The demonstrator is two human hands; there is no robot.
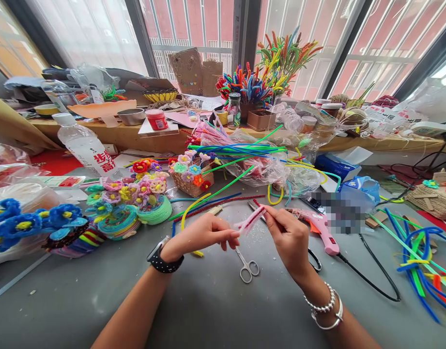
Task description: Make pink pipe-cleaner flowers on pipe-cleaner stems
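Note:
In the middle of the head view, my right hand (287, 236) pinches one end of a short pink and red fuzzy strip (251, 221). The strip slants down to the left. My left hand (208, 233), with a watch on the wrist, is at the strip's lower left end, its fingers curled; whether they grip the strip cannot be made out. Small scissors (249, 268) lie on the grey table (215, 315) just below the hands. A pink glue gun (322, 232) lies right of my right hand, its black cable trailing right.
Small pots of fuzzy flowers (117, 213) stand at the left, before a plastic bottle (85, 145). A flower basket (192, 177) and long fuzzy stems (240, 151) lie behind the hands. Tangled coloured stems (417, 261) are at the right; a cluttered ledge (193, 140) runs behind.

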